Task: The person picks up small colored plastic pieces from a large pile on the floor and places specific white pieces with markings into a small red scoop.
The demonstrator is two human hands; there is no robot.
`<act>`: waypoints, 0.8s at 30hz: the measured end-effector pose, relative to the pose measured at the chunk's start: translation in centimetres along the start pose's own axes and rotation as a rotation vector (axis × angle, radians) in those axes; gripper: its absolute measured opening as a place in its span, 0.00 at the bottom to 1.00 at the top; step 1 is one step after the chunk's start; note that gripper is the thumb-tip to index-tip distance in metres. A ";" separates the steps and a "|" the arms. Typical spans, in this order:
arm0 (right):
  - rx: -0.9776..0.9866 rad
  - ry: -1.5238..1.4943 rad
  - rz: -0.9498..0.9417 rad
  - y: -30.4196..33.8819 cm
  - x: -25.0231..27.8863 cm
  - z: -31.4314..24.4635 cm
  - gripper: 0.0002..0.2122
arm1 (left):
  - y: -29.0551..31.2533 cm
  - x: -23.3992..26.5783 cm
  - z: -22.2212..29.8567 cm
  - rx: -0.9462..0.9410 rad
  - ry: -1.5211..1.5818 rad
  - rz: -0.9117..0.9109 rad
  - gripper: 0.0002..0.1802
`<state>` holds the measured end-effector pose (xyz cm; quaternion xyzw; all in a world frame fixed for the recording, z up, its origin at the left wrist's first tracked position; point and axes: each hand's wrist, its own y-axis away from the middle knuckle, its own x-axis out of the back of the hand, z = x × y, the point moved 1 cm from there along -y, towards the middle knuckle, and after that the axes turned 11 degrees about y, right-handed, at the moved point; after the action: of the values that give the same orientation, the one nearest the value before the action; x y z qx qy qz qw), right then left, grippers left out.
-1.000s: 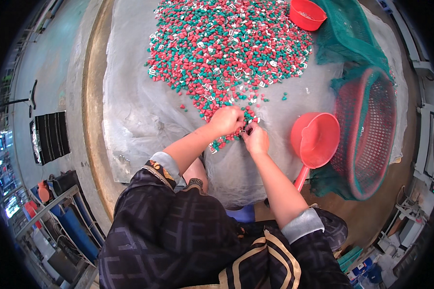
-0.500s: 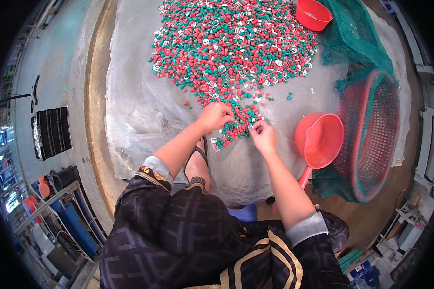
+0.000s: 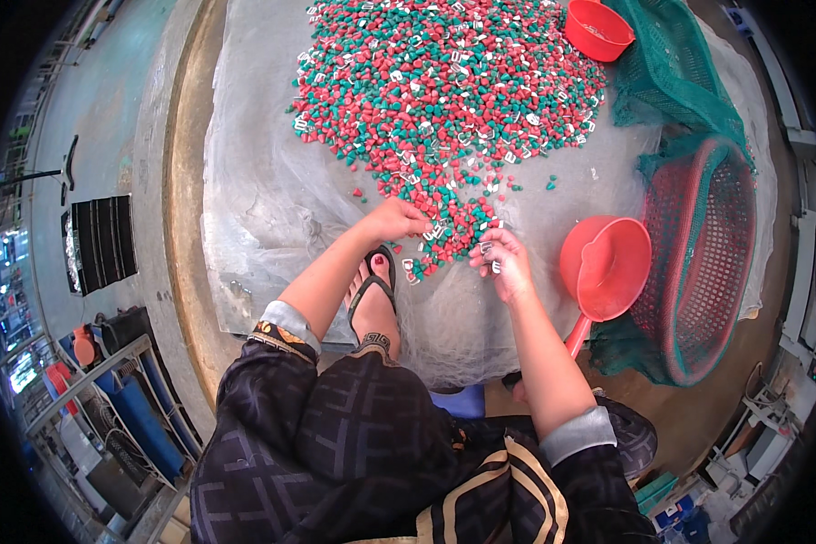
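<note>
A broad pile of small red and green cone-shaped pellets [image 3: 444, 86], mixed with white buckle-like pieces, covers the far part of the sheet. A narrow tongue of it [image 3: 458, 222] runs toward me between my hands. My left hand [image 3: 394, 220] is at that tongue's left edge, thumb and fingers pinched at a small white buckle-like piece [image 3: 436, 231]. On the right side, my right hand [image 3: 506, 261] is turned partly palm up with curled fingers, and white buckle-like pieces [image 3: 496, 267] show in it. Another white piece [image 3: 409, 266] lies at the near end of the tongue.
A red long-handled scoop [image 3: 606, 267] lies right of my right hand. Beyond it leans a red mesh basket [image 3: 698, 263] with green netting [image 3: 675, 68]. A red bowl [image 3: 598, 32] sits at the far right. My sandalled foot [image 3: 372, 295] rests near the sheet's front edge.
My right hand has drawn slightly back and turned over, showing white pieces in its fingers. My left hand has shifted slightly left and down, to a white piece. The whole view has shifted slightly.
</note>
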<state>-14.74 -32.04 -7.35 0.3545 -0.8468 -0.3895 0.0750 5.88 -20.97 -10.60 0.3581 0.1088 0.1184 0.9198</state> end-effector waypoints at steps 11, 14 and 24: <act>0.013 0.263 0.151 -1.3 -1.9 1.5 0.07 | 0.7 -3.1 1.1 -0.383 -0.731 0.262 0.11; 0.176 0.489 0.235 -2.2 -2.1 2.4 0.06 | 0.7 -3.8 0.9 -0.348 -0.822 0.247 0.09; 0.391 1.268 0.221 -0.2 -2.7 1.8 0.11 | -0.9 -3.7 0.2 -0.627 -0.735 0.170 0.11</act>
<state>-13.32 -29.27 -8.35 0.4328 -0.7251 0.0644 0.5318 2.56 -22.89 -10.65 0.0894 -0.2937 0.0858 0.9478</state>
